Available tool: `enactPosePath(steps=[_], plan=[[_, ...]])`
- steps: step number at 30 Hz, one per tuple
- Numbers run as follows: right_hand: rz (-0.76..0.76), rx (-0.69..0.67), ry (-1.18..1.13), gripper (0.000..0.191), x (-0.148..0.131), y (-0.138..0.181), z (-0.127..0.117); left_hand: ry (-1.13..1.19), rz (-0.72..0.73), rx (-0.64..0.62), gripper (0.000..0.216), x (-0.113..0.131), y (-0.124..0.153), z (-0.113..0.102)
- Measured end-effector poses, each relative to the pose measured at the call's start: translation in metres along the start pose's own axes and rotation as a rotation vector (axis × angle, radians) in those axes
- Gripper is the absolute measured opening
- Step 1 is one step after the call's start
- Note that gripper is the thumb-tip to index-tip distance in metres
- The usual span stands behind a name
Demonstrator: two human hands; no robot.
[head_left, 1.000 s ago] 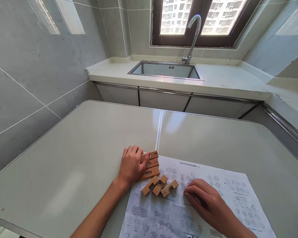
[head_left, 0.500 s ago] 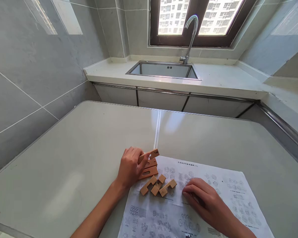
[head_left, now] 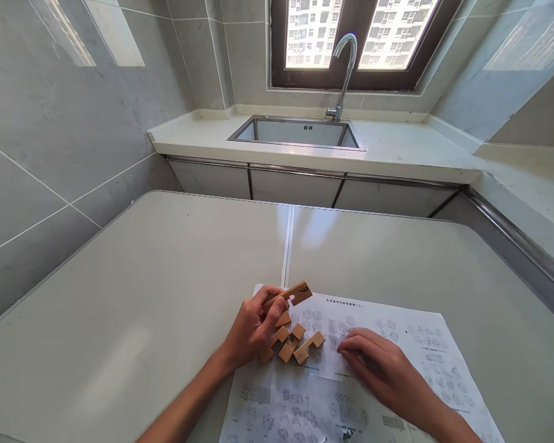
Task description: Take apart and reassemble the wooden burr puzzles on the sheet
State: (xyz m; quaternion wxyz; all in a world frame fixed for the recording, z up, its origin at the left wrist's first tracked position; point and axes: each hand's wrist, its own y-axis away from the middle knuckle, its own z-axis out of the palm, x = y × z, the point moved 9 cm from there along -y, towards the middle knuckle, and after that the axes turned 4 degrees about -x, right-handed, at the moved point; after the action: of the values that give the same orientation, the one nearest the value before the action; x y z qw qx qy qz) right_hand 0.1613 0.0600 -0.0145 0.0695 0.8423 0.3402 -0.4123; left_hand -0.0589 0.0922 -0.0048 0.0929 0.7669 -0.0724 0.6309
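Note:
My left hand (head_left: 253, 326) is closed on a notched wooden puzzle bar (head_left: 295, 293) and holds it lifted above the table. Under and beside that hand lie several more wooden puzzle pieces (head_left: 300, 346) on a printed instruction sheet (head_left: 397, 381). My right hand (head_left: 383, 369) rests on the sheet to the right of the pieces, fingers loosely curled and pressing the paper, holding nothing I can see.
The sheet lies on a pale table (head_left: 143, 295) with a seam down its middle. Behind it runs a counter with a steel sink (head_left: 300, 132) and a curved tap (head_left: 344, 67) under a window. Grey tiled walls stand left and right.
My left hand has picked one wooden bar off the small stack and lifted it, moving slightly right over the other pieces. My right hand stays on the paper.

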Motion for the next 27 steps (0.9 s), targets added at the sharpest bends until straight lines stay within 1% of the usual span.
enactPosePath(steps=[2, 4, 6, 7, 9, 10, 11, 12, 15, 17, 18, 20, 23, 25, 27], plan=[[0.042, 0.029, -0.038, 0.012, -0.006, -0.003, -0.006, -0.025, 0.048, -0.069, 0.038, 0.01, 0.003, 0.006], [0.111, 0.07, -0.079, 0.024, -0.011, -0.007, -0.01, -0.117, 0.116, -0.141, 0.034, 0.021, 0.008, 0.015], [0.142, 0.119, -0.106, 0.035, -0.02, -0.012, -0.012, -0.2, 0.173, -0.23, 0.028, 0.028, 0.013, 0.026], [0.162, 0.113, -0.123, 0.035, -0.023, -0.016, -0.009, -0.221, 0.187, -0.276, 0.026, 0.029, 0.015, 0.031], [0.181, 0.062, -0.18, 0.019, -0.029, -0.025, 0.002, -0.241, 0.2, -0.335, 0.024, 0.027, 0.016, 0.038], [0.192, 0.027, -0.214, 0.021, -0.03, -0.028, 0.008, -0.26, 0.206, -0.328, 0.025, 0.025, 0.015, 0.037], [0.198, 0.014, -0.247, 0.024, -0.029, -0.031, 0.012, -0.297, 0.213, -0.29, 0.027, 0.022, 0.012, 0.032], [0.21, 0.016, -0.279, 0.027, -0.027, -0.032, 0.015, -0.356, 0.224, -0.221, 0.03, 0.02, 0.009, 0.024], [0.282, 0.067, -0.393, 0.033, -0.012, -0.029, 0.017, -0.617, 0.226, 0.081, 0.032, 0.017, 0.001, -0.011], [0.335, 0.107, -0.462, 0.035, 0.001, -0.023, 0.015, -0.702, 0.22, 0.187, 0.029, 0.016, -0.001, -0.027], [0.357, 0.131, -0.489, 0.036, 0.006, -0.021, 0.013, -0.727, 0.224, 0.206, 0.027, 0.016, -0.002, -0.03], [0.392, 0.182, -0.527, 0.036, 0.015, -0.015, 0.01, -0.746, 0.242, 0.184, 0.028, 0.016, -0.002, -0.03], [0.445, 0.247, -0.572, 0.037, 0.026, -0.009, 0.008, -0.802, 0.324, 0.095, 0.033, 0.021, -0.001, -0.019], [0.472, 0.274, -0.602, 0.038, 0.032, -0.005, 0.011, -0.888, 0.4, 0.039, 0.033, 0.025, 0.0, -0.009], [0.484, 0.289, -0.622, 0.039, 0.035, -0.002, 0.014, -0.984, 0.444, 0.014, 0.031, 0.026, 0.001, -0.004]])
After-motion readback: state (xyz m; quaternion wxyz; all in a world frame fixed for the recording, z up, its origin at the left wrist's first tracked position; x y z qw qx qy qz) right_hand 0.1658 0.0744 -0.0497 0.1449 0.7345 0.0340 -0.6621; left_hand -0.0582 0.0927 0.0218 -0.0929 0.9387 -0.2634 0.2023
